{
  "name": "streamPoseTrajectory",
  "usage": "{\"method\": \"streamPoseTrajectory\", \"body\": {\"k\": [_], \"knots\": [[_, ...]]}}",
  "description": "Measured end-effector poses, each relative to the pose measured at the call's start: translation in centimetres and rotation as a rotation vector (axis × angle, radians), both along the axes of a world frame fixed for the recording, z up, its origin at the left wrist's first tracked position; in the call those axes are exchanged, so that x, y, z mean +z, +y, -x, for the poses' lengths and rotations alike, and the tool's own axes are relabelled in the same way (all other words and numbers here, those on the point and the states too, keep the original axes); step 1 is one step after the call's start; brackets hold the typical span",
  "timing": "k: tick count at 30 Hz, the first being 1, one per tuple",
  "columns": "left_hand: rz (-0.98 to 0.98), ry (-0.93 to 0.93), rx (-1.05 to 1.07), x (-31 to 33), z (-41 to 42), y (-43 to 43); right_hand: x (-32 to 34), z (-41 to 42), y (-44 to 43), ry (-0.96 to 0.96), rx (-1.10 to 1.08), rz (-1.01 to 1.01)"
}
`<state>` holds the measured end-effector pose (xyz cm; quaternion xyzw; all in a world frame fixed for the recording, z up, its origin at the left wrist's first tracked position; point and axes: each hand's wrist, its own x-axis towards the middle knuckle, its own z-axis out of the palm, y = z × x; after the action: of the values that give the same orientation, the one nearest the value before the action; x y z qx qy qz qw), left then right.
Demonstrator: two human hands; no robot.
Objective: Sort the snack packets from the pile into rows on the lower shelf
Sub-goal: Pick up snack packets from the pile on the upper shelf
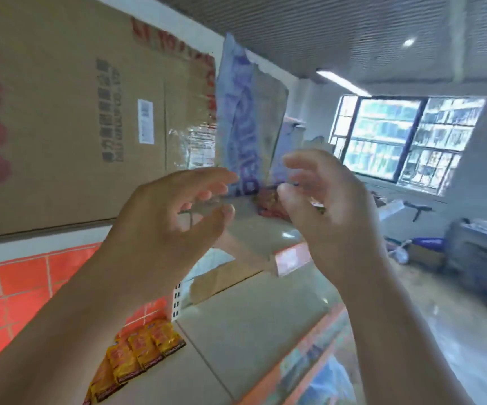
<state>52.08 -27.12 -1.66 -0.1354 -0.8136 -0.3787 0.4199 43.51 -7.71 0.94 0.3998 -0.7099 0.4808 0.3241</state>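
Left hand [178, 209] and right hand [327, 206] hover open, empty. Snack packets [143, 352], lower left, look light, slippery; pinch the sealed edge.

Yellow snack packets [141, 353] (on shelf [254, 325])

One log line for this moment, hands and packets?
left hand: raised, empty | right hand: raised, empty | snack packets: row on shelf | pile: behind hands

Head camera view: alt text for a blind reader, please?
A bare left hand and right hand hover, fingers curled, before a large brown cardboard box; yellow-and-red snack packets lie in a row on the beige shelf below.
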Motion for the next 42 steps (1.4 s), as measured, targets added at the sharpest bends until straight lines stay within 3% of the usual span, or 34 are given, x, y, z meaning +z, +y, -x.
{"method": "streamPoseTrajectory", "body": {"k": [5, 11, 20, 31, 42], "knots": [[0.047, 0.020, -0.065, 3.4, 3.0, 6.9, 2.3, 1.2, 10.1, 0.013, -0.138, 0.009], [0.277, -0.027, -0.009, 7.1, 7.4, 14.2, 4.2, 4.3, 22.6, 0.006, -0.222, 0.039], [0.407, -0.084, 0.049, 10.5, 13.4, 24.3, 5.9, 10.1, 35.6, 0.010, -0.291, -0.082], [0.435, -0.098, 0.113, 11.5, 19.5, 29.7, 5.9, 16.0, 40.3, -0.047, -0.242, -0.096], [0.399, -0.043, 0.118, 10.0, 29.5, 30.0, 4.4, 26.5, 38.8, -0.010, -0.227, -0.175]]}}
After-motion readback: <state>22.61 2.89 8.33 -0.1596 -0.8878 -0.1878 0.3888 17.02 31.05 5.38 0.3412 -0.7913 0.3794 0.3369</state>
